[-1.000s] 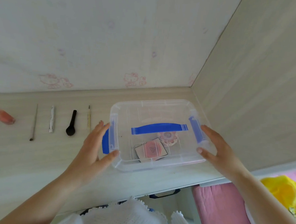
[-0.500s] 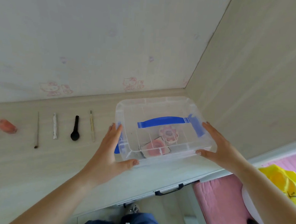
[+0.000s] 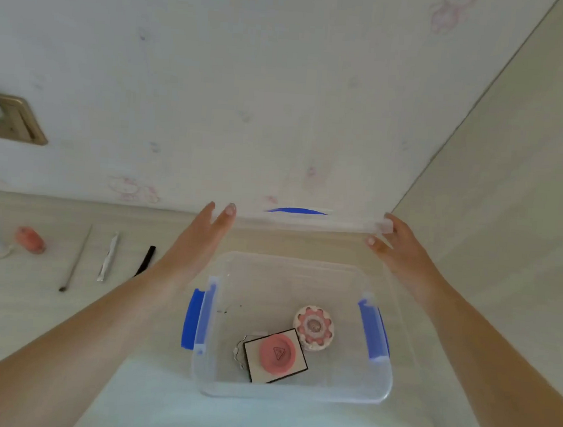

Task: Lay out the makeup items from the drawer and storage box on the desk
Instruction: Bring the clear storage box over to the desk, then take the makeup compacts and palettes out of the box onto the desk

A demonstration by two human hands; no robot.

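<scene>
Lid (image 3: 306, 220) had just come off the storage box (image 3: 294, 391); left hand (image 3: 201, 237) and right hand (image 3: 400, 251) gripped its ends beyond the box. Compacts (image 3: 278, 353) below were reachable.

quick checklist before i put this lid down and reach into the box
1. Lid clear of the box: ok, it is lifted above and behind the open box.
2. Grip on the lid: ok, the left hand and the right hand each hold an end.
3. Both blue side clips released: ok, they hang open.
4. Items reachable in the box: ok, the flower-shaped compact and the square card with a pink disc lie uncovered.
5. Free desk space for the lid: cannot tell, the lid hides the desk behind the box.
6. Row already laid out at left: ok, away from both hands.
</scene>
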